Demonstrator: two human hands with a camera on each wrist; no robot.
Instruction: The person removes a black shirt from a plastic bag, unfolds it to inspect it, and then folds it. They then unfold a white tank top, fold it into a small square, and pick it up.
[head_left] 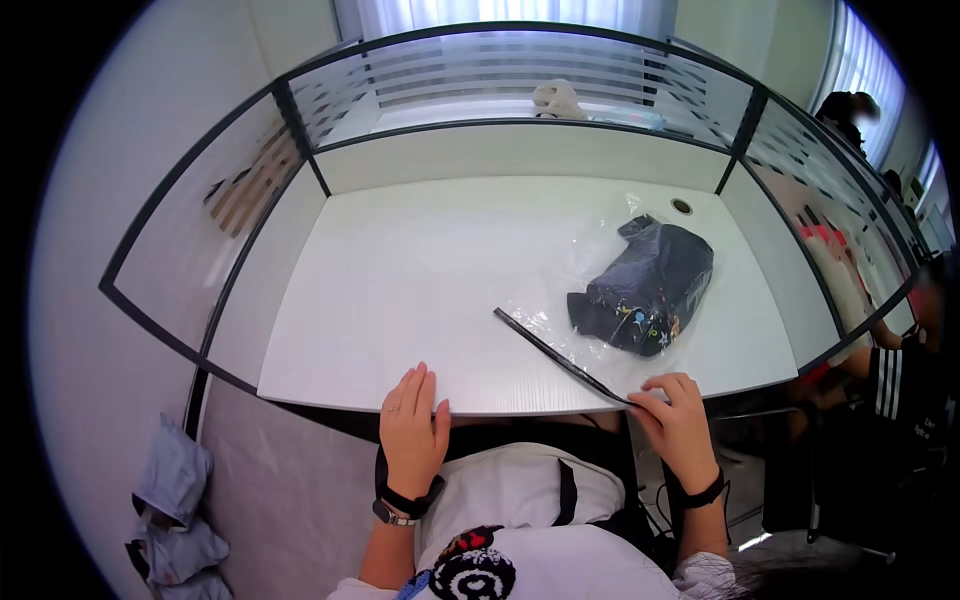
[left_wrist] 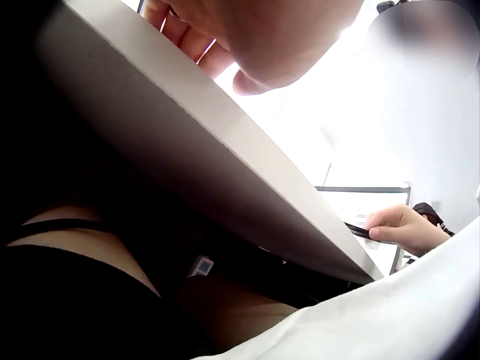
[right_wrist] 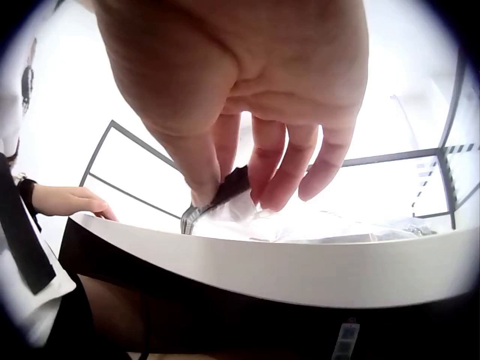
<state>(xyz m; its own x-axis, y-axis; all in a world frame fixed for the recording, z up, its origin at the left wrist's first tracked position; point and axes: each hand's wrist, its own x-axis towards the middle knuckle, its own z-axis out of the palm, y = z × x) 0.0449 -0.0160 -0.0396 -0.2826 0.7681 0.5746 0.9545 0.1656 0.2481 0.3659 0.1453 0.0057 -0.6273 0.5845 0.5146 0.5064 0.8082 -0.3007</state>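
Note:
On the right half of the white table lies a clear plastic bag with a dark folded cloth item inside, marked with small colourful stars and figures. A black strip runs along the bag's near edge, slanting toward the table's front. My right hand pinches the near end of this strip between thumb and fingers, at the front edge; the right wrist view shows the pinched strip close up. My left hand rests on the front edge, fingers straight, holding nothing.
Low panels with a dark frame enclose the table's back and sides. A round cable hole sits at the back right. A pale object stands beyond the back panel. Another person is at the right; grey bags lie at the lower left.

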